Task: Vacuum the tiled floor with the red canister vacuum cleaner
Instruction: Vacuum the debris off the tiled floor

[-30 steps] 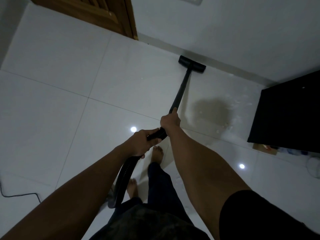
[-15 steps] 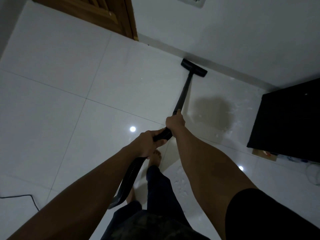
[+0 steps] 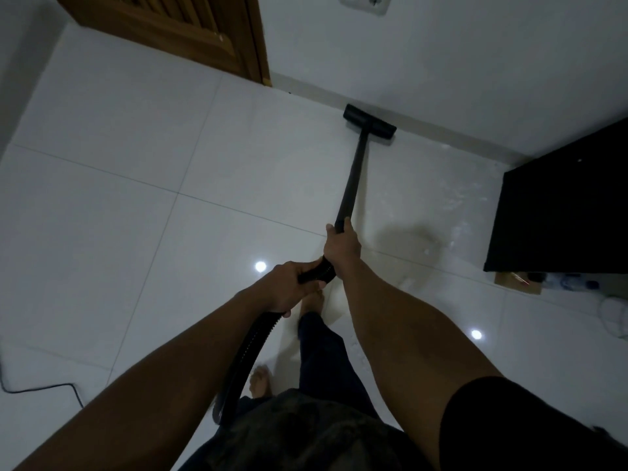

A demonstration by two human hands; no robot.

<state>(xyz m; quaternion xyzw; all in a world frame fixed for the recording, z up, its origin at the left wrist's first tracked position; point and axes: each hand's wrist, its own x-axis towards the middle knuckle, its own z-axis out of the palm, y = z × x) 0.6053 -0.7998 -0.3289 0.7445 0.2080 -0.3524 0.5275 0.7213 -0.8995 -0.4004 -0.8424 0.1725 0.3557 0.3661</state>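
Note:
A black vacuum wand (image 3: 353,175) runs away from me across the glossy white tiled floor (image 3: 142,232). Its flat black floor head (image 3: 369,121) lies against the skirting of the far white wall. My right hand (image 3: 341,246) grips the wand's lower end. Just behind it, my left hand (image 3: 292,287) is closed around the curved handle where the ribbed black hose (image 3: 244,358) joins. The hose drops down past my bare feet. The red canister is out of view.
A wooden door (image 3: 190,32) stands at the far left, a wall socket (image 3: 365,1) above the floor head. A black cabinet (image 3: 564,212) fills the right side, with small clutter (image 3: 520,280) at its foot. A thin black cable (image 3: 40,389) lies on the floor at left.
The floor head has slid a little to the right along the skirting. Both hands keep their grip, and my view has tilted slightly upward.

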